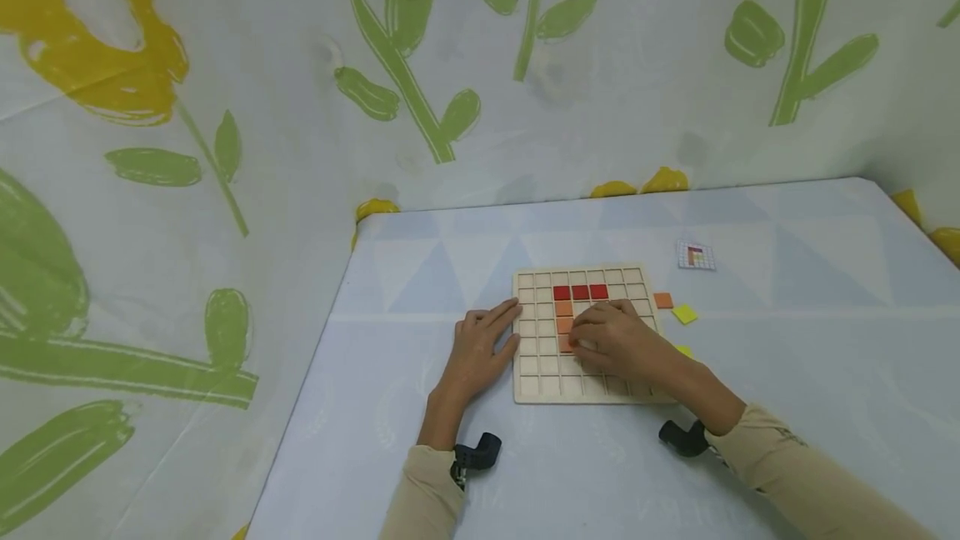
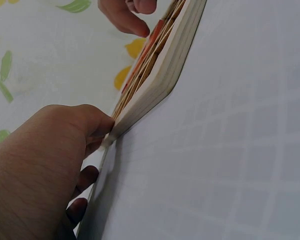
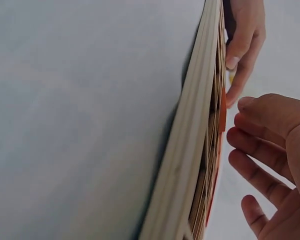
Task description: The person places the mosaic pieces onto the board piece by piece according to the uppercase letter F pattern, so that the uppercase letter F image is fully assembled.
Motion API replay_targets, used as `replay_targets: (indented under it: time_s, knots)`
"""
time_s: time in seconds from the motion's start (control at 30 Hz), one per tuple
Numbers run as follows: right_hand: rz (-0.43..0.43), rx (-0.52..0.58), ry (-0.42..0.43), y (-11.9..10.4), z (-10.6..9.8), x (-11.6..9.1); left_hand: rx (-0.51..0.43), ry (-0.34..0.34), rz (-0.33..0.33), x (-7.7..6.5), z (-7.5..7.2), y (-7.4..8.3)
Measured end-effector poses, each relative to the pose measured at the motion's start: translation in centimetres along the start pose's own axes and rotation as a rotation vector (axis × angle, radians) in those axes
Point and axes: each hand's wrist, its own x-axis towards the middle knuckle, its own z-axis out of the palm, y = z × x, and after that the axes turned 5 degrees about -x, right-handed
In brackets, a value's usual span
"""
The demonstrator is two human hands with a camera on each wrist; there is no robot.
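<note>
A square wooden grid board [image 1: 536, 362] lies on the table. Three red tiles [image 1: 580, 292] form a row in it, and orange tiles [image 1: 564, 324] run down in a column below the leftmost red one. My left hand [image 1: 477, 351] lies at the board's left side, its fingers touching the edge; the left wrist view has the thumb at the corner. Over the board's middle is my right hand [image 1: 617, 342], fingertips beside the lowest orange tile. In the right wrist view an orange tile [image 3: 223, 113] sticks up slightly from the grid, close to loosely bent, spread fingers that pinch nothing.
Right of the board lie a loose orange tile [image 1: 663, 300] and a yellow tile [image 1: 685, 314]. Another yellow tile [image 1: 684, 351] is partly hidden by the right hand. Farther back sits a small pattern card [image 1: 696, 255]. A flower-printed curtain [image 1: 637, 107] hangs behind the table.
</note>
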Motion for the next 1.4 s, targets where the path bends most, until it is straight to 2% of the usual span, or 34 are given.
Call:
replay_targets:
  time_s: [0.2, 0.43, 0.57, 0.67, 0.83, 1.0, 1.17, 1.4]
  knots:
    - [0.045, 0.059, -0.031, 0.4, -0.8, -1.3, -0.004, 0.001, 0.0, 0.0, -0.1, 0.1]
    - [-0.083, 0.028, -0.052, 0.7, -0.7, -1.7, -0.02, 0.012, 0.0, 0.0, 0.2, 0.0]
    - [-0.08, 0.008, -0.026, 0.9, -0.8, -1.7, -0.02, 0.01, -0.004, 0.0, 0.3, -0.1]
    - [0.006, -0.004, -0.011, 1.4, -1.3, -1.7, -0.016, 0.002, -0.007, 0.0, 0.3, -0.1]
    - [0.229, 0.006, -0.036, 3.1, -2.9, -2.1, -0.004, -0.001, -0.003, 0.0, 0.2, 0.0]
    - [0.367, 0.013, -0.072, 5.2, -4.2, -2.9, 0.009, 0.023, 0.014, 0.0, 0.0, 0.2]
    - [0.443, -0.044, -0.114, 6.6, -4.7, -3.7, 0.003, 0.019, 0.012, 0.0, 0.1, 0.1]
    - [0.459, -0.114, -0.11, 7.7, -4.6, -4.4, 0.017, 0.004, -0.009, -0.1, 0.2, 0.1]
